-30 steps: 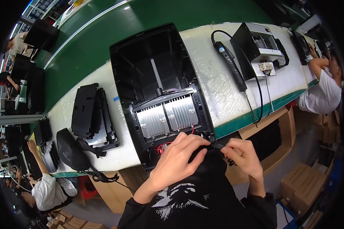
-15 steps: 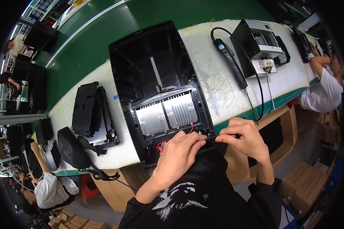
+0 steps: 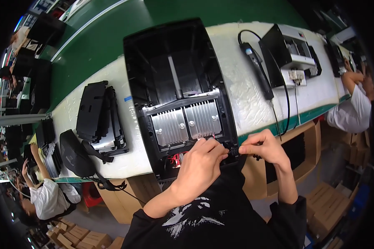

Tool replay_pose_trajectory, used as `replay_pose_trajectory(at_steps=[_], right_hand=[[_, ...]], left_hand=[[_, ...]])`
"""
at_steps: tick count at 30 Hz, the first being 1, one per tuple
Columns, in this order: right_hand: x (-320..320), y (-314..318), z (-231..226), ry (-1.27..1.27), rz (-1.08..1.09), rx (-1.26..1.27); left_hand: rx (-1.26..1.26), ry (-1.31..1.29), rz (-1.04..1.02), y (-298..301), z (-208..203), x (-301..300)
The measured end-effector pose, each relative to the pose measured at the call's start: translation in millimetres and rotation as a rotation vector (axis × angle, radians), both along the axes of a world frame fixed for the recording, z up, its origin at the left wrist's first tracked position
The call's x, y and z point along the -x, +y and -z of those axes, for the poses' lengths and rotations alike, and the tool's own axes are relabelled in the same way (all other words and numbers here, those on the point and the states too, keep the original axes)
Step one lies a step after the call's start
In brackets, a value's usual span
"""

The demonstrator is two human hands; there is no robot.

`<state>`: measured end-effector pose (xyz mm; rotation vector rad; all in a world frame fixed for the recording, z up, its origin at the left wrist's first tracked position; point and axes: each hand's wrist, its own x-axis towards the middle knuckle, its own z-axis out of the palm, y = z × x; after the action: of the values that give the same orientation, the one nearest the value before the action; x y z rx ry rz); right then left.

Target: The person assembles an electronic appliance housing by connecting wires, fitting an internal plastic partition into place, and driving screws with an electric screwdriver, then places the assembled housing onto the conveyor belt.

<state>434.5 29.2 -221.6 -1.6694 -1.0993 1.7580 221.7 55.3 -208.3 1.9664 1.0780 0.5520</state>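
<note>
A large black plastic housing (image 3: 176,45) lies open on the padded bench in front of me. Two silver finned heat sinks (image 3: 170,128) sit side by side in its near half, with red wires (image 3: 175,159) below them. My left hand (image 3: 198,162) is closed, its fingertips pinched together at the housing's near right corner; whatever they grip is hidden. Just to the right, my right hand (image 3: 266,148) pinches at the same corner, thumb against curled fingers. A small dark piece shows by its fingers, too small to name.
Black plastic panels (image 3: 96,114) are stacked to the left, beside a black pouch (image 3: 75,153) with a strap. An electric screwdriver (image 3: 257,68) and a white-and-black machine (image 3: 293,54) stand on the right. Cardboard boxes (image 3: 328,203) are below the bench. Co-workers (image 3: 56,199) sit at both sides.
The whole view has shifted slightly, with the housing now a little further right in it. Both hands stay pinched at the same corner, the right one nudged slightly outward.
</note>
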Motion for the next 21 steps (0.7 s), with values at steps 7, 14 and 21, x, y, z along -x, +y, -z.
replay_pose_trajectory(at_steps=[7, 14, 21], right_hand=[[16, -6, 24, 0.057, 0.113, -0.111], [30, -52, 59, -0.029, 0.365, -0.473], [46, -39, 56, -0.050, 0.419, -0.524]], left_hand=[[-0.198, -0.107, -0.109, -8, 1, 28], [-0.535, -0.080, -0.466, 34, -7, 115], [-0.091, 0.779, -0.766, 133, 16, 267]])
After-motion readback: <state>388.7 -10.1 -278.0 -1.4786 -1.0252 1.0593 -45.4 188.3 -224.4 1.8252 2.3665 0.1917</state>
